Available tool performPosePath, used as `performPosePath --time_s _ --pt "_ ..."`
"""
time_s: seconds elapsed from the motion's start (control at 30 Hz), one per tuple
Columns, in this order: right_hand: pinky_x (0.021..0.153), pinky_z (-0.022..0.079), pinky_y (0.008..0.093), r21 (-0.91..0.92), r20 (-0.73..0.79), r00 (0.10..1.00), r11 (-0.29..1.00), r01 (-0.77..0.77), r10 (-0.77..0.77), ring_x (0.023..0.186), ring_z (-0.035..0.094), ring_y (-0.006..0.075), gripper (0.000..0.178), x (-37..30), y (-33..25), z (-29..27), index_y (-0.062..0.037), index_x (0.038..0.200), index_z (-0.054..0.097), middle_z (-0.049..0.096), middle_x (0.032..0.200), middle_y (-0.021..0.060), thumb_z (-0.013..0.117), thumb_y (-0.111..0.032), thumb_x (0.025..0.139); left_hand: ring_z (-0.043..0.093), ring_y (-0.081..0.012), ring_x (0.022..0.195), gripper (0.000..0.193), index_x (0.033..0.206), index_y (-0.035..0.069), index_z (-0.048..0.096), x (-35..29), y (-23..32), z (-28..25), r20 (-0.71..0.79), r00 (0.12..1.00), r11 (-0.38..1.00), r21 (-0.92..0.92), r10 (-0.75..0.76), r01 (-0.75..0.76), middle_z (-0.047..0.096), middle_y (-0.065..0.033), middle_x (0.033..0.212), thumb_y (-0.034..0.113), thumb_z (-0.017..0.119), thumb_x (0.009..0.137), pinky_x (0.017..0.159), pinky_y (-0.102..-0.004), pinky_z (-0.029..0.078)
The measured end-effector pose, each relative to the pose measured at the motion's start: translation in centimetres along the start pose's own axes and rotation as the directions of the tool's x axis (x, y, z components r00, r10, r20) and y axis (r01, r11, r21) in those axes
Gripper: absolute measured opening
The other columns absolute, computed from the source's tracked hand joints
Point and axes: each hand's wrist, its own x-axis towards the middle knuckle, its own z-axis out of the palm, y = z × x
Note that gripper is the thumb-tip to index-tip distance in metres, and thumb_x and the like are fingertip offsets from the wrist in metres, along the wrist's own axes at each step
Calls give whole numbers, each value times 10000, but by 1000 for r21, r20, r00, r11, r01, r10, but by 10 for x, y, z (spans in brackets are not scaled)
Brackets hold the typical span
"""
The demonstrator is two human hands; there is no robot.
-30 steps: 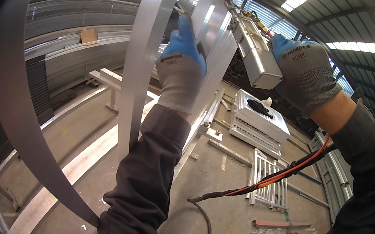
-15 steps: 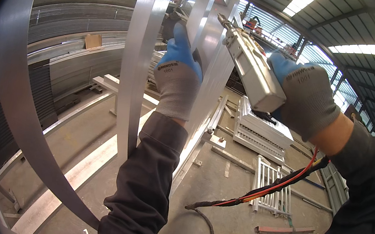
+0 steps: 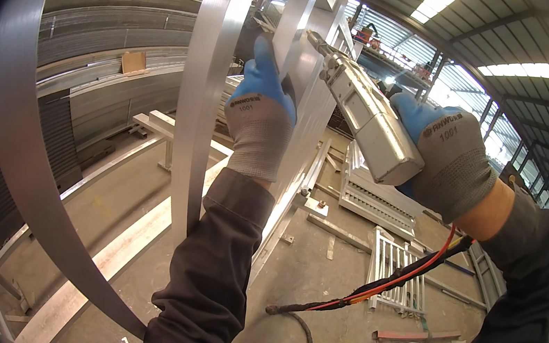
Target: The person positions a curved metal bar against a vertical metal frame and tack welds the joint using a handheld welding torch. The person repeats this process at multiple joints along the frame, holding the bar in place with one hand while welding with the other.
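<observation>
My left hand (image 3: pixel 261 117), in a grey and blue glove, is closed around a silver metal bar (image 3: pixel 294 23) of an upright frame; part of the grip is hidden. In a matching glove, my right hand (image 3: pixel 447 154) grips a silver, box-bodied nozzle gun (image 3: pixel 374 119); its fingers are mostly behind the body. The narrow tip points up and left, at or just in front of the wide metal upright (image 3: pixel 303 81); I cannot tell whether it touches. From below the right hand trails a black cable bundle (image 3: pixel 378 284) with red and yellow lines.
Two more metal strips of the frame, one curved (image 3: pixel 23 115) and one straight (image 3: pixel 200 91), stand left of my arm. Long metal profiles (image 3: pixel 121 16) are stacked at the far left. On the floor are stacked slatted panels (image 3: pixel 379 200) and a white railing panel (image 3: pixel 400 273).
The gun's tip has shifted left and slightly down toward the wide upright, and its rear end has swung a little right and down. My left hand keeps its hold.
</observation>
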Motion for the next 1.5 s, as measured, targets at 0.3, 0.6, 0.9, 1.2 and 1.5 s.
performPosePath --time_s 0.3,0.6,0.9,1.2,1.5 --pt "621 557 397 -45 93 994 998 -53 57 703 720 299 423 -4 4 -5 -67 1057 584 693 785 111 789 -318 785 735 -405 837 648 1470 82 257 1 3 1 -15 1000 1000 -9 20 -21 642 -248 1113 164 655 964 643 -484 598" --pt "662 581 361 46 158 984 994 -96 87 807 730 278 495 -8 15 -3 -74 1137 579 710 916 115 858 -150 736 740 -375 791 593 1421 87 300 4 2 4 -22 1000 997 82 13 -11 655 -215 1055 193 663 964 614 -470 598" --pt "647 558 410 44 63 997 998 -49 46 724 722 312 357 -6 17 8 -76 1013 591 698 774 120 774 -308 813 738 -397 815 560 1412 56 350 8 -1 9 -75 996 999 30 43 -41 667 -226 1020 182 663 965 647 -473 607" --pt "600 562 357 335 -53 992 933 129 -118 677 699 240 285 -39 24 16 -52 1137 663 702 814 76 718 -231 921 725 -413 861 582 1424 63 342 4 -3 7 -105 992 997 -33 67 -71 669 -240 1045 117 665 943 676 -476 590" --pt "518 496 271 565 683 652 -803 -187 329 578 589 155 645 -259 -84 62 125 1326 559 626 732 59 699 -323 884 719 -419 935 616 1503 38 322 0 4 -4 -41 999 1000 -27 10 -11 663 -245 1146 104 622 968 738 -483 588"
